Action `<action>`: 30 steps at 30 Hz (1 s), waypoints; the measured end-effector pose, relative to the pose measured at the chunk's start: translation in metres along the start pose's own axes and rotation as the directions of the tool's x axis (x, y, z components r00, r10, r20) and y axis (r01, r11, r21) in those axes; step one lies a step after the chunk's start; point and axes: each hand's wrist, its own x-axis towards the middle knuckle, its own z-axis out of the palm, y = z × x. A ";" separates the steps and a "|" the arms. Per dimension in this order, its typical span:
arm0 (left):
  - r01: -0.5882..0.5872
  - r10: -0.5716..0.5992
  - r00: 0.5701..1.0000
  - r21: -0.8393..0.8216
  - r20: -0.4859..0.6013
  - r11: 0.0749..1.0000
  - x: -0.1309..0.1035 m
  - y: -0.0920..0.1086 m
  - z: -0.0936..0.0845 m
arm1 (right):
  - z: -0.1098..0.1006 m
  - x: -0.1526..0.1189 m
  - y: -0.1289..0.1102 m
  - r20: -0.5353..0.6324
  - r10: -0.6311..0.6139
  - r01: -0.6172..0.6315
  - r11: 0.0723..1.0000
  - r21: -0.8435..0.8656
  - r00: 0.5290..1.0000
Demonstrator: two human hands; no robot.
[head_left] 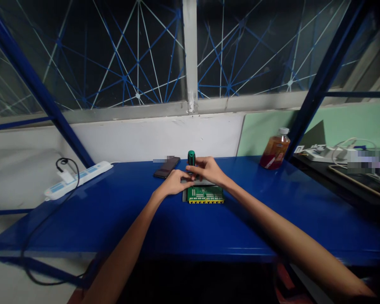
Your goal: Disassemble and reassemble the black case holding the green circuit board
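Screwdriver (191,158), green-handled, stood upright over the rear edge of the circuit board (205,194), near the middle of the blue desk (114,211). Right hand (209,169) was closed around the shaft just below the handle. Left hand (175,182) rested with fingers curled at the board's left rear corner, touching the tool's lower end; whether it gripped anything could not be told. A dark phone (166,167) lay just behind the left hand. Farther out, a power strip (79,179) sat at the desk's left end, and a bottle (275,150) of amber liquid stood to the right.
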 end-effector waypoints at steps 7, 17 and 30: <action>0.000 -0.001 1.000 -0.025 -0.011 1.000 0.001 -0.001 0.000 | 0.003 -0.001 0.002 -0.039 0.002 -0.003 1.000 -0.026 0.999; -0.047 0.048 0.998 0.032 -0.034 0.998 0.001 -0.001 0.001 | 0.002 0.000 0.009 -0.074 0.008 -0.013 0.998 -0.068 0.997; -0.026 0.027 0.998 0.015 -0.054 1.000 0.001 -0.001 0.001 | 0.002 -0.001 0.006 -0.071 -0.018 0.009 0.992 -0.126 0.997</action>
